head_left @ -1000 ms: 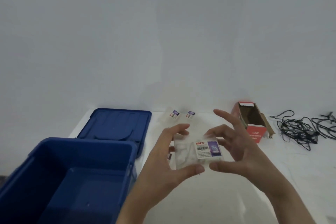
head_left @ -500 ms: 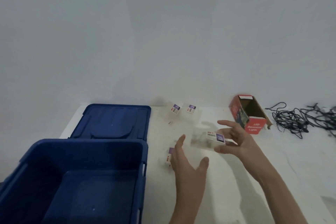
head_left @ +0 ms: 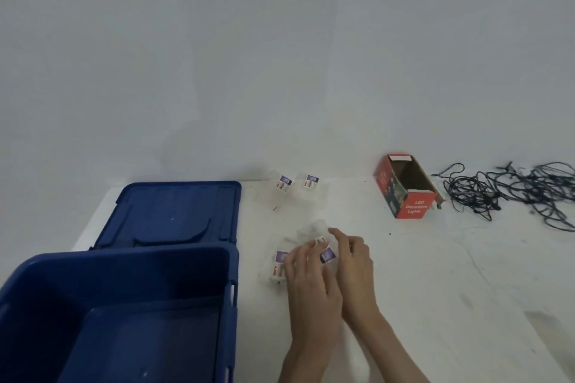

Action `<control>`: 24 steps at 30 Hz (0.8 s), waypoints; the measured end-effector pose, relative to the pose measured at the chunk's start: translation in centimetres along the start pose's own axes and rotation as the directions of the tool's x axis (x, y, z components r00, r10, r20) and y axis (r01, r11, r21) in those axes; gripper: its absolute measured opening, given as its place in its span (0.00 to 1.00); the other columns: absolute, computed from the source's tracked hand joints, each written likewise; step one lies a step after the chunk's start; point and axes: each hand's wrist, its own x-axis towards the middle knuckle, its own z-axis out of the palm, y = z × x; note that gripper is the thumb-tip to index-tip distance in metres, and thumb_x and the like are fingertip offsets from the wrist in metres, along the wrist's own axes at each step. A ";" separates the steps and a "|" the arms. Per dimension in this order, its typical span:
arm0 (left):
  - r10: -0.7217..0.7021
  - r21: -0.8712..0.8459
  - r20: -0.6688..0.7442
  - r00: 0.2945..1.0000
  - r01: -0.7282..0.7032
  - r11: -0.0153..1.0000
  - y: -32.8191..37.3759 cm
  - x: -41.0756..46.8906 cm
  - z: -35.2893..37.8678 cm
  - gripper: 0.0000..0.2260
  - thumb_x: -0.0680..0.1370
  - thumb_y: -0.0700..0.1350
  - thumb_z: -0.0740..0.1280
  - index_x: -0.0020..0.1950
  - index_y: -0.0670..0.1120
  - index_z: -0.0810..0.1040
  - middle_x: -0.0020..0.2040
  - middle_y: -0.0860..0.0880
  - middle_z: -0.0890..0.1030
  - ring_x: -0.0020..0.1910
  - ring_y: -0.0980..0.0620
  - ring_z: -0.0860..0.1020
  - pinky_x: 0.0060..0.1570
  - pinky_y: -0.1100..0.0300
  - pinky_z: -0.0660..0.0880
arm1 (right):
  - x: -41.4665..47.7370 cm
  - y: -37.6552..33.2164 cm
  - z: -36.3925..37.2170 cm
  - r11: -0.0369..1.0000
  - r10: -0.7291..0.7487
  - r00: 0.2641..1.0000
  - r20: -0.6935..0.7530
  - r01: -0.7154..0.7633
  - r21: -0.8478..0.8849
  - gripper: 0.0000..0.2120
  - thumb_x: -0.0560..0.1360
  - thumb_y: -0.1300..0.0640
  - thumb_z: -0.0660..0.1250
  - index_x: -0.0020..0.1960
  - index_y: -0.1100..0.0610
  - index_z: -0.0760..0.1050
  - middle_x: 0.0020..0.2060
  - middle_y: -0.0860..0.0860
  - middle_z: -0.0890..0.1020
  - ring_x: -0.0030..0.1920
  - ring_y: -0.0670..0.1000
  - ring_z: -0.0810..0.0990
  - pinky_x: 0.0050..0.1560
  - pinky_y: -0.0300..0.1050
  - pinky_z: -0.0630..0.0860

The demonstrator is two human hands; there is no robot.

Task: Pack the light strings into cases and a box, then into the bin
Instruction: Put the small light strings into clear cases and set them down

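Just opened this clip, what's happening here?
A person's left hand and right hand lie on two clear labelled cases on the white table, beside the open blue bin. Two more cases sit farther back. The red box is open, and the black light strings lie loose beside it, unpacked.

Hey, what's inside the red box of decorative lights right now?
The red box stands open; only bare brown cardboard shows inside, no lights. Its near end wall hides the bottom corner. The dark light strings lie on the table beside it.
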 end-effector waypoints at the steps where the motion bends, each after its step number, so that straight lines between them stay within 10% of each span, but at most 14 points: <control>1: 0.031 0.002 -0.003 1.000 -0.031 1.000 -0.2 0.2 0.0 0.16 0.81 0.45 0.57 0.69 0.49 0.69 0.68 0.55 0.70 0.68 0.58 0.60 0.70 0.61 0.60 | 0.0 0.1 -0.1 1.000 -0.013 0.999 0.033 0.013 -0.016 0.25 0.77 0.50 0.60 0.72 0.50 0.61 0.63 0.54 0.68 0.62 0.54 0.68 0.60 0.44 0.64; 10: 0.123 0.005 0.065 0.990 -0.123 0.992 0.1 0.8 1.1 0.12 0.79 0.41 0.59 0.61 0.50 0.75 0.60 0.54 0.75 0.58 0.60 0.61 0.59 0.71 0.58 | 0.2 3.1 -3.8 0.932 -0.028 0.971 0.236 -0.060 0.358 0.35 0.71 0.57 0.71 0.72 0.43 0.56 0.60 0.44 0.64 0.58 0.46 0.69 0.54 0.31 0.69; 17: 0.152 -0.050 0.195 0.969 -0.145 0.988 5.0 -1.9 5.8 0.12 0.79 0.43 0.60 0.61 0.53 0.74 0.60 0.58 0.74 0.59 0.61 0.62 0.56 0.74 0.56 | -0.1 8.7 -11.2 0.962 0.019 0.974 0.224 -0.079 0.260 0.20 0.74 0.59 0.67 0.62 0.41 0.69 0.55 0.47 0.72 0.51 0.44 0.74 0.51 0.36 0.69; 24: 0.115 -0.112 0.367 0.923 -0.079 0.990 11.2 -6.6 14.2 0.13 0.79 0.45 0.59 0.62 0.54 0.73 0.61 0.58 0.73 0.62 0.59 0.64 0.57 0.69 0.61 | -2.2 18.6 -20.4 0.978 0.128 0.965 0.228 -0.085 -0.192 0.20 0.75 0.46 0.64 0.66 0.47 0.69 0.55 0.48 0.74 0.61 0.50 0.70 0.51 0.42 0.68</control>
